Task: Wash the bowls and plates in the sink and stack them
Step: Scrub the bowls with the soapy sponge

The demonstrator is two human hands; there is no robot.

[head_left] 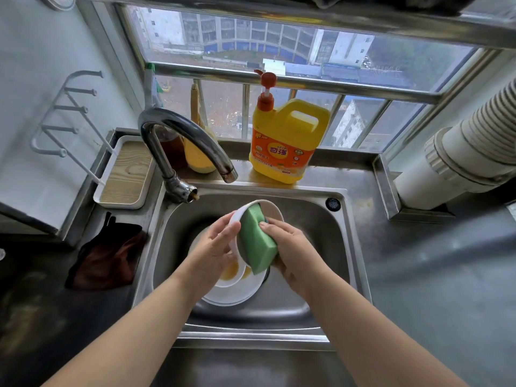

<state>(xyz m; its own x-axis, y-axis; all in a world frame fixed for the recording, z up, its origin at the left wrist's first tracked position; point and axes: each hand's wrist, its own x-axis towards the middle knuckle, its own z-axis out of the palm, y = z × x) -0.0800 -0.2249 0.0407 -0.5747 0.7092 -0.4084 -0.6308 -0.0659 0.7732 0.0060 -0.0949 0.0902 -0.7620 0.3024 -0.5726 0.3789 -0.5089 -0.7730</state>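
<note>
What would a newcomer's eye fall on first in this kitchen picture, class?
The green sponge at the centre, gripped by the right hand and pressed into a white bowl that the left hand holds over the sink. Next, the bright yellow soap bottle on the ledge behind, by the window. Dirty dishes lie below the hands.

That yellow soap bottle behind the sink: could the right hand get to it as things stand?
Probably not at once: the right hand grips the green sponge. The path to the soap bottle looks open.
</note>
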